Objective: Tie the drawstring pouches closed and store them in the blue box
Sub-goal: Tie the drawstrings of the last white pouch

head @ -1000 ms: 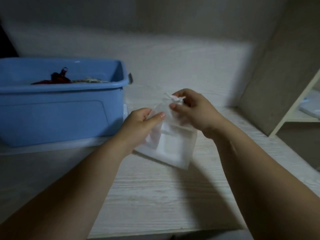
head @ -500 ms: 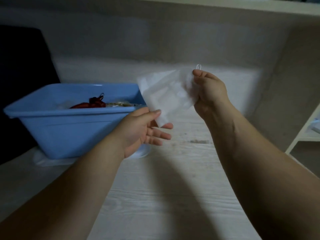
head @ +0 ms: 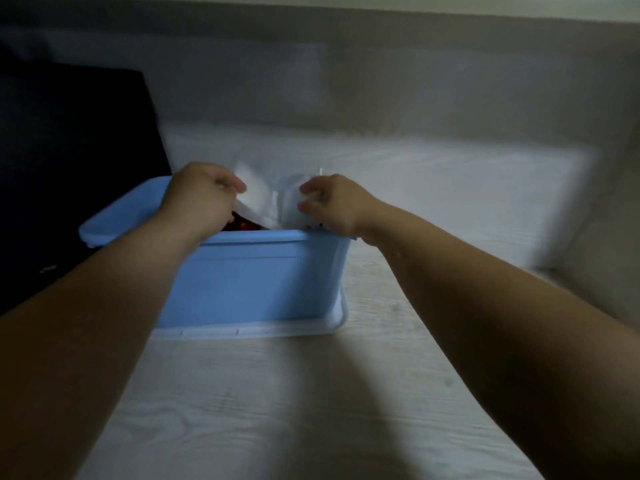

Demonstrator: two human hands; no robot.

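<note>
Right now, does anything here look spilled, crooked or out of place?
Nothing looks spilled or damaged. The white pouch sits tilted over the blue box, held by the left hand and right hand, not yet lying inside. The box stands on a pale lid or tray that sticks out at its base.

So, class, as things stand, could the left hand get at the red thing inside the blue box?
Probably not yet. The left hand is over the open blue box, right above the red thing, but it grips the white pouch, which partly covers it.
</note>
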